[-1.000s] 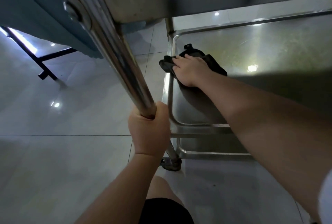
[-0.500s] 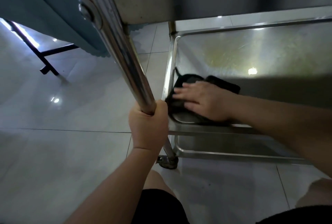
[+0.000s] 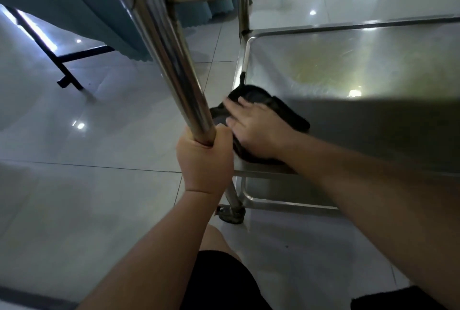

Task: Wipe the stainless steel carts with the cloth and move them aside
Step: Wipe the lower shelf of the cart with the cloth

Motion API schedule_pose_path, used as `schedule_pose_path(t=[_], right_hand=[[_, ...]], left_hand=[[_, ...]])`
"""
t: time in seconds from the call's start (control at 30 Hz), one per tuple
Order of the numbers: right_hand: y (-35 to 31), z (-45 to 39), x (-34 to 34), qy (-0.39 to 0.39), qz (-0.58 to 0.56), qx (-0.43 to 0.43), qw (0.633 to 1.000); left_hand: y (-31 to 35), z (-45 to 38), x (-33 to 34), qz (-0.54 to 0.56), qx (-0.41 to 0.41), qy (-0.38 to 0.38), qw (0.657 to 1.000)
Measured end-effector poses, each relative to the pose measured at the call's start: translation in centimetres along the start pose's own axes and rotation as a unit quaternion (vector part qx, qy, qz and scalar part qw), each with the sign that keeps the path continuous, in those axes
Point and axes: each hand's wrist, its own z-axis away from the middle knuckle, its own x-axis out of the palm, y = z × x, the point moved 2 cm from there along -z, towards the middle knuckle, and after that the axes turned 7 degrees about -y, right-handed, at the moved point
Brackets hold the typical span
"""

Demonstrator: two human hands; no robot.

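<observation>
Pressing flat with spread fingers, the right hand [image 3: 258,130] holds the black cloth [image 3: 286,113] in the shelf's [image 3: 373,66] near-left corner; most of the shelf stretches right, while the left hand [image 3: 204,158] grips the cart leg [image 3: 174,61].

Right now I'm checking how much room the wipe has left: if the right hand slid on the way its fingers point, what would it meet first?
The right hand, flat on the dark cloth, points toward the shelf's left edge. It would probably meet the raised rim of the stainless steel cart shelf first, though the upright steel cart post hides that stretch.
</observation>
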Motion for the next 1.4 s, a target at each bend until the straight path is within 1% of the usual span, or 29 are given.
schedule_pose_path(t=[0.13, 0.23, 0.33, 0.43, 0.57, 0.7, 0.77, 0.83, 0.9, 0.97, 1.03, 1.13, 1.27, 1.33, 1.4], right_hand=[[-1.1, 4.6, 1.7, -0.022, 0.049, -0.046, 0.998], [-0.9, 7.0, 1.9, -0.022, 0.074, -0.071, 0.994], [-0.2, 8.4, 1.9, -0.013, 0.113, -0.077, 0.990], [1.3, 10.0, 1.6, -0.025, 0.130, -0.078, 0.988], [6.0, 13.9, 0.1, -0.028, 0.109, -0.055, 0.992], [9.9, 16.7, -1.8, -0.013, 0.072, 0.005, 0.997], [9.5, 16.6, -1.9, 0.002, 0.047, 0.031, 0.998], [7.9, 15.5, -1.1, 0.009, 0.054, 0.047, 0.997], [5.8, 14.2, 0.2, 0.016, 0.064, 0.047, 0.997], [4.4, 13.3, 1.3, 0.050, 0.089, 0.037, 0.994], [3.9, 13.3, 1.9, 0.081, 0.113, 0.030, 0.990], [5.1, 14.6, 1.8, 0.088, 0.121, 0.018, 0.989], [8.8, 18.2, 0.9, 0.115, 0.142, 0.026, 0.983], [11.0, 20.4, 0.1, 0.127, 0.149, 0.044, 0.980], [13.2, 22.6, -0.7, 0.135, 0.163, 0.060, 0.976]], left_hand=[[0.5, 0.0, -0.1, -0.009, -0.006, 0.002, 1.000], [0.5, 0.0, -0.2, -0.010, -0.021, 0.005, 1.000], [0.4, 0.0, -0.2, -0.022, -0.026, 0.005, 0.999], [0.4, -0.1, -0.3, -0.029, -0.035, 0.004, 0.999], [0.7, -0.1, -0.3, -0.021, -0.063, -0.002, 0.998], [1.2, 0.0, -0.3, -0.016, -0.081, -0.015, 0.996], [1.4, 0.1, -0.3, -0.017, -0.087, -0.013, 0.996], [1.7, 0.2, -0.3, -0.012, -0.092, -0.007, 0.996], [1.9, 0.3, -0.3, -0.007, -0.094, -0.003, 0.996], [1.9, 0.3, -0.3, -0.012, -0.097, -0.006, 0.995], [2.0, 0.5, -0.4, -0.025, -0.096, -0.013, 0.995], [2.4, 0.7, -0.7, -0.057, -0.097, -0.016, 0.993], [2.4, 1.1, -0.8, -0.100, -0.096, 0.017, 0.990], [2.3, 1.4, -0.9, -0.147, -0.104, 0.036, 0.983], [1.5, 1.7, -1.3, -0.195, -0.120, 0.012, 0.973]])
